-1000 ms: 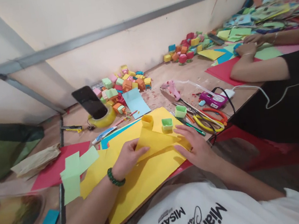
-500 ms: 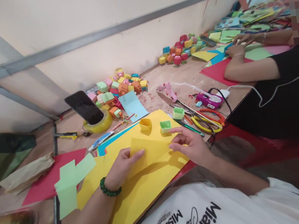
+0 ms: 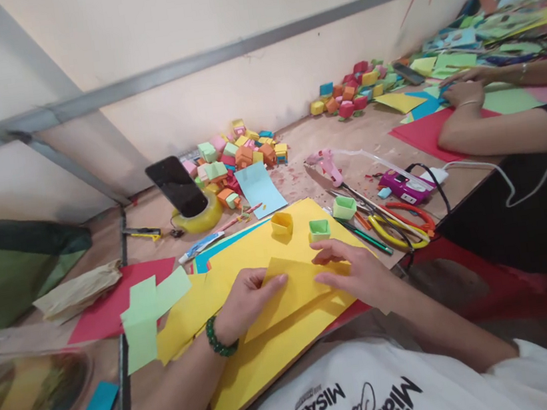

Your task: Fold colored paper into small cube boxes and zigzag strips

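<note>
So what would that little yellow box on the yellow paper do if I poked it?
The yellow box would probably slide easily, since it's small and looks like thin paper. It might dent, because it looks hollow. It likely wouldn't roll far: it has corners.

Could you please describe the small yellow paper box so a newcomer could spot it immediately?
On the worktable, find the large yellow sheets beyond the white shirt. Near the sheets' far edge stands the small yellow paper box; its two similar neighbours to the right are green.
</note>
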Demonstrator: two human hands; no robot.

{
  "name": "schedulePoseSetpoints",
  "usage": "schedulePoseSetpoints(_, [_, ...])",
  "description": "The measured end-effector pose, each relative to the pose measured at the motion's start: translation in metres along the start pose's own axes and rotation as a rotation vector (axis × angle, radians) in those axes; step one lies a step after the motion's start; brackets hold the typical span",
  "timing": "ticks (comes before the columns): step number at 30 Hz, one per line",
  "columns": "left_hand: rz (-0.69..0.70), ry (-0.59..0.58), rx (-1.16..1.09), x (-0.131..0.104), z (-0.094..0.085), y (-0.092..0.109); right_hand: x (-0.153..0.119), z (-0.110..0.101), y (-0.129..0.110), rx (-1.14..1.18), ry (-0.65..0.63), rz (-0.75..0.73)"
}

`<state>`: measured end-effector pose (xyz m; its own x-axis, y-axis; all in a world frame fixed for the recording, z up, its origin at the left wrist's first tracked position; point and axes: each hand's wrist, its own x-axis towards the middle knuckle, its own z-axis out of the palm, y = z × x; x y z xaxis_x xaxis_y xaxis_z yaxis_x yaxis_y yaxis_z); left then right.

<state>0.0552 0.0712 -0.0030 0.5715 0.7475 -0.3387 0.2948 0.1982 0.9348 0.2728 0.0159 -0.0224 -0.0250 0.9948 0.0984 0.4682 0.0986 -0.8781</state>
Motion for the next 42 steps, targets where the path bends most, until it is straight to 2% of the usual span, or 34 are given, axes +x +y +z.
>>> schedulePoseSetpoints(5, [0.076,-0.051,0.035,-0.003,0.007,0.005,0.002,0.008,-0.011,0.033,-0.05,0.006])
schedulePoseSetpoints(11, [0.111,0.081,0.017,-0.003,0.006,0.007,0.001,0.013,-0.011,0.042,-0.042,-0.023])
schedulePoseSetpoints(19, [0.157,0.118,0.049,-0.004,0.005,0.008,0.0,0.015,-0.013,0.028,-0.065,0.008])
schedulePoseSetpoints(32, [0.128,0.108,0.097,-0.003,0.002,0.005,0.002,0.016,-0.014,-0.01,-0.08,0.003])
schedulePoseSetpoints(39, [0.18,0.11,0.135,-0.003,0.001,0.006,0.004,0.015,-0.022,-0.188,-0.127,-0.046])
schedulePoseSetpoints(42, [0.202,0.09,0.165,-0.001,0.002,0.002,0.008,0.018,-0.027,-0.15,-0.131,-0.072])
